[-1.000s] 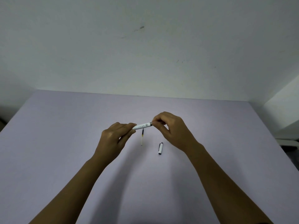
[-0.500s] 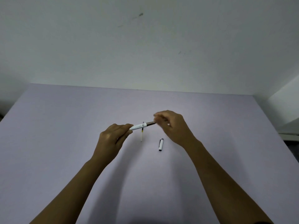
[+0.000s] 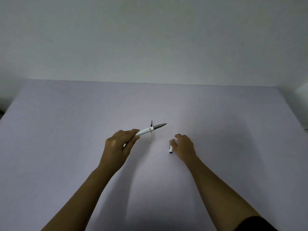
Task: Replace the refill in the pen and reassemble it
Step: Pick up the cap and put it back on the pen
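My left hand (image 3: 116,147) grips the rear end of a white pen (image 3: 148,130) with a grey metal tip section that points up and to the right, held above the table. Beneath the pen a thin refill (image 3: 150,135) lies on the table, dark at its far end and pale at its near end. The white pen cap (image 3: 171,148) lies on the table to the right. My right hand (image 3: 183,145) is lowered beside the cap with its fingertips touching the cap's far end; whether it grips the cap I cannot tell.
The pale lilac table (image 3: 66,130) ends at a white wall (image 3: 150,39) along its far edge. A white object (image 3: 302,90) stands past the table's right far corner.
My right hand has left the pen's tip and dropped down and right to the cap on the table. My left hand keeps the pen, tip now uncovered.
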The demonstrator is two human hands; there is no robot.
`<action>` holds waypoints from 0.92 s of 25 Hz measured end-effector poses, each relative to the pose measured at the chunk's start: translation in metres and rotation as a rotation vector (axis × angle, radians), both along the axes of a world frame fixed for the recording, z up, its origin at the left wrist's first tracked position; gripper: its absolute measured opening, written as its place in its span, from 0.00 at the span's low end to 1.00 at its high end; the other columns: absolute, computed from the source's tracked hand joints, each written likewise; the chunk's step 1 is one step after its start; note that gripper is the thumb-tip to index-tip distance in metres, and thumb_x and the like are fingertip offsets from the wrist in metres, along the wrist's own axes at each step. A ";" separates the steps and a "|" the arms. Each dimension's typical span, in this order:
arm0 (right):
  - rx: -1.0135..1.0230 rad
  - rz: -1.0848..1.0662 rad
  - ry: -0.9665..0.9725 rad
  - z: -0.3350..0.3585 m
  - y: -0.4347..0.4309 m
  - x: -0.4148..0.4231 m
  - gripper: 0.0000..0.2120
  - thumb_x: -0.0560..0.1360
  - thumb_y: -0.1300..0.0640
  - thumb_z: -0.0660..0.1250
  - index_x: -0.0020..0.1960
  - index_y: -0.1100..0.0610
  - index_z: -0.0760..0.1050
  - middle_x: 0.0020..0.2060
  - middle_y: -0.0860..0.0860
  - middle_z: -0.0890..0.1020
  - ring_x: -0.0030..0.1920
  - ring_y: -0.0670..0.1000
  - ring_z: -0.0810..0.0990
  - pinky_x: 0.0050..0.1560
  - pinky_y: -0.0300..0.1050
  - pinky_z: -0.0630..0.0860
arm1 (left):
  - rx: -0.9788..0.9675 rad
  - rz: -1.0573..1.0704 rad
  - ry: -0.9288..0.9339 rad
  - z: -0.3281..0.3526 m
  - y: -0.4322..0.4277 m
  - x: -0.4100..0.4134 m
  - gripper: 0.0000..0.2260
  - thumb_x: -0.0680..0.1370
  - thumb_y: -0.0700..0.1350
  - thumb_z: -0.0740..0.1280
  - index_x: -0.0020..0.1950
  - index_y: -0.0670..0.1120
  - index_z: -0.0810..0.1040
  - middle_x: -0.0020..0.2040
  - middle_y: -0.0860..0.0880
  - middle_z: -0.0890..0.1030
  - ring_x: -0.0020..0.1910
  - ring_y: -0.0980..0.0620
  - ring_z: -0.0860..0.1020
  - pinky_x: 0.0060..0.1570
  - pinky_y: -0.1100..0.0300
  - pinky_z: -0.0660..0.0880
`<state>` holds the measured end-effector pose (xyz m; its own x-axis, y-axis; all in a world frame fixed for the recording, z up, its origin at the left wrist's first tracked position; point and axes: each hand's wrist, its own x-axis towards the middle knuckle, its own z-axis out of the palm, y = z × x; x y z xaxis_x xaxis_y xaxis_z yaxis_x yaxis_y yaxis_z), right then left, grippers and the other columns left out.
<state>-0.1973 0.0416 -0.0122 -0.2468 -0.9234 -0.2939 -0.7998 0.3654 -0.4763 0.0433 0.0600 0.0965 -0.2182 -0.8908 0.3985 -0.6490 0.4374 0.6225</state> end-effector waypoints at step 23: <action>-0.501 -0.405 -1.007 0.118 -0.005 0.035 0.02 0.73 0.60 0.70 0.41 0.54 0.79 0.38 0.50 0.85 0.40 0.49 0.85 0.46 0.43 0.79 | 0.061 0.126 0.073 -0.008 0.015 0.010 0.15 0.75 0.51 0.61 0.51 0.44 0.82 0.32 0.52 0.78 0.34 0.55 0.71 0.35 0.74 0.64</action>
